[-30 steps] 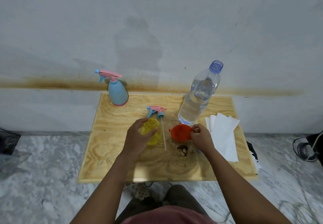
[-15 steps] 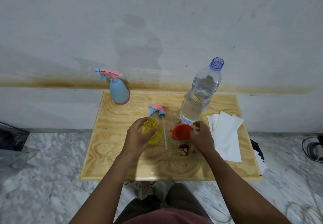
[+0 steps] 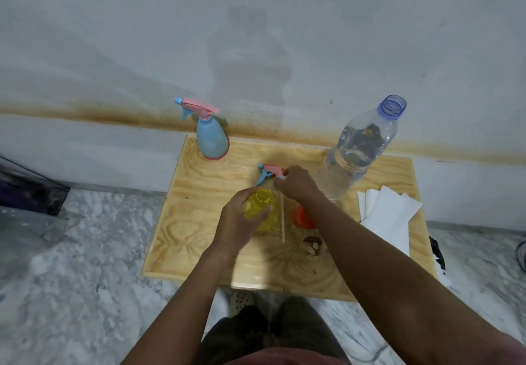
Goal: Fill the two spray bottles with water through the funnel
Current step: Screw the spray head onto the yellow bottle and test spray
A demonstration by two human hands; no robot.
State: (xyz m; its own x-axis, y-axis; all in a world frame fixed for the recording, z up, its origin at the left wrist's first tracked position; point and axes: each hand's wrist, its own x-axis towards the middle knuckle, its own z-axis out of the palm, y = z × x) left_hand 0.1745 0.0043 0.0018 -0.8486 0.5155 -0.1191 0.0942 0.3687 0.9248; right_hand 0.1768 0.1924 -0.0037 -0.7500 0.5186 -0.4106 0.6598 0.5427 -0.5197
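Note:
My left hand [image 3: 239,222] grips the open yellow spray bottle [image 3: 263,208] standing on the wooden board [image 3: 199,222]. Just behind it, my right hand [image 3: 297,184] pinches the pink and blue spray head [image 3: 269,172], whose white tube [image 3: 283,221] runs toward me along the board. The orange funnel [image 3: 303,218] lies on the board, partly hidden under my right forearm. A blue spray bottle [image 3: 210,140] with its pink head on stands at the back left corner. The large clear water bottle [image 3: 355,154], uncapped and partly filled, stands at the back right.
White paper napkins [image 3: 387,216] lie at the board's right side. A dark knot with crumbs [image 3: 313,243] marks the wood near the funnel. The board sits against a stained wall, with marble floor around it and my knees below its front edge.
My right hand left the orange funnel and moved left and back to the loose spray head. The left hand stayed on the yellow bottle. The camera view shifted slightly.

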